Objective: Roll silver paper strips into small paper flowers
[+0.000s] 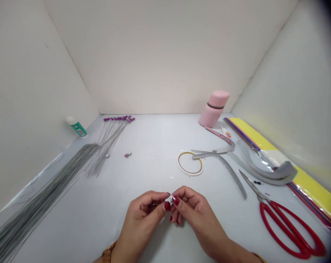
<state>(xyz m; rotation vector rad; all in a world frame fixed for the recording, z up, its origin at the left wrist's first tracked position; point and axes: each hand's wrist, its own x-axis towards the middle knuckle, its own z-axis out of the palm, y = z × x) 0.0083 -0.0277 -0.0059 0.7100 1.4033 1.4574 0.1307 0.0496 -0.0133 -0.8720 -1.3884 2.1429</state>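
Observation:
A small silvery-white piece (169,199) is pinched between both hands near the front middle of the white table. My left hand (151,210) grips it with thumb and forefinger from the left. From the right, my right hand (191,208) holds it the same way, its other fingers curled below. Behind the hands lies a thin roll of white tape (190,172), with the end of a grey strip (228,166) resting over it. Two tiny pink and silver pieces (127,155) sit farther back to the left.
Grey wires (53,186) and purple-tipped wires (110,135) lie left, near a green glue stick (78,128). A pink bottle (214,109) stands at the back right. Red-handled scissors (288,226), curved grey strips (274,175) and yellow packaged sheets (310,182) lie right.

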